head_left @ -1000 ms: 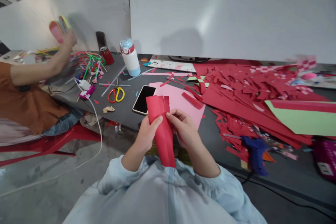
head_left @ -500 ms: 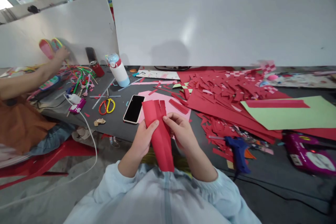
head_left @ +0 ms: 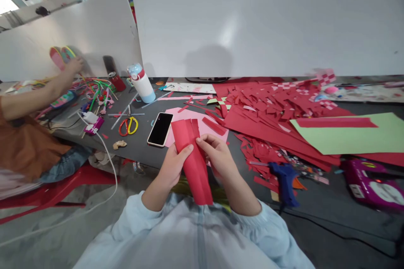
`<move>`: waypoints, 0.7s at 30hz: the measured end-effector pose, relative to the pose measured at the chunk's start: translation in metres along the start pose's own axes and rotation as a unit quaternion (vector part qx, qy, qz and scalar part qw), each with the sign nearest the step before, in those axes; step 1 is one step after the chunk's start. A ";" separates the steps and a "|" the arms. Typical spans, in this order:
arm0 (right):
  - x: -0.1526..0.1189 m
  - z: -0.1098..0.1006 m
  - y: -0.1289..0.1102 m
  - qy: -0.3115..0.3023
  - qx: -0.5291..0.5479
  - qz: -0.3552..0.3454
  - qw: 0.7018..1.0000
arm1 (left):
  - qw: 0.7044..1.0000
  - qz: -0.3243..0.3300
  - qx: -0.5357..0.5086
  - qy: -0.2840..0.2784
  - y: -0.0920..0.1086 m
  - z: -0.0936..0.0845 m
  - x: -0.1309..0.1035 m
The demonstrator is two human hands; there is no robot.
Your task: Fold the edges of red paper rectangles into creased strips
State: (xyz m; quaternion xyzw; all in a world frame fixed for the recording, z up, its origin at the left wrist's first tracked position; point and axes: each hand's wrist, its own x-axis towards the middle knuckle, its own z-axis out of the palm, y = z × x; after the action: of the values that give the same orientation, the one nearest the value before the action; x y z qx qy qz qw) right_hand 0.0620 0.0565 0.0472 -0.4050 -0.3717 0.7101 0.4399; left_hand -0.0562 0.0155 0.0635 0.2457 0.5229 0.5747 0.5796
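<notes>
Your left hand (head_left: 173,165) clamps the folded red paper (head_left: 193,160) above your lap, seemingly to steady it (thumb on top), while your right hand (head_left: 218,155) pinches 1 edge.

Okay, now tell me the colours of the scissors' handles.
One handle loop of the scissors is yellow, the other red-orange; the head view shows it best.

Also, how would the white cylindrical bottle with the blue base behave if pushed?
The bottle would probably tip if pushed near its lid: it's tall and narrow. Its round side would likely roll once down. Can't tell its weight.
</notes>
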 end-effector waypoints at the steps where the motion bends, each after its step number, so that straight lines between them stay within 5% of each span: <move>1: 0.000 0.000 0.000 0.000 0.000 0.001 1.000 | 1.000 -0.001 -0.001 -0.003 0.001 0.000 -0.001; 21: -0.001 0.007 0.005 -0.021 -0.007 0.013 1.000 | 1.000 -0.008 -0.010 0.010 0.001 -0.008 -0.007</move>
State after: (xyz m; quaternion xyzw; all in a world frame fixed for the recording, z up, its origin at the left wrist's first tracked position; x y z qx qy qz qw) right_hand 0.0543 0.0525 0.0460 -0.3984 -0.3803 0.7215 0.4197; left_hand -0.0625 0.0070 0.0638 0.2297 0.5249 0.5779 0.5811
